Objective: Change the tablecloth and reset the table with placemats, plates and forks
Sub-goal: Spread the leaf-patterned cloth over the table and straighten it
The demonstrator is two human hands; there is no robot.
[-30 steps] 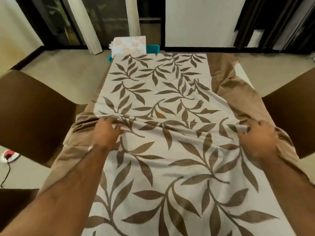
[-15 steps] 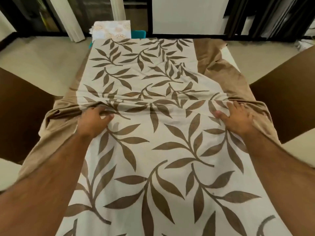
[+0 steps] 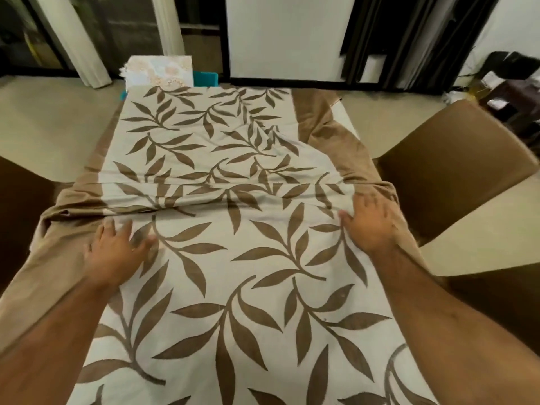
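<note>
Tablecloth [image 3: 233,258], cream with brown leaves and a tan border, covers the table, a bunched ridge running across its middle. The left hand [image 3: 115,252] lies flat on it just below the ridge, fingers spread, gripping nothing. The right hand [image 3: 372,223] presses near the right edge, fingers straight and splayed over the fold. Brown chairs [image 3: 450,168] flank both sides. Beyond the far end sits a patterned folded cloth [image 3: 159,70] on something teal [image 3: 206,78].

free: flat tablecloth [image 3: 263,287] centre | obstacles: bunched fold [image 3: 204,197]; chair [image 3: 447,171] right; box [image 3: 160,70] far edge
</note>
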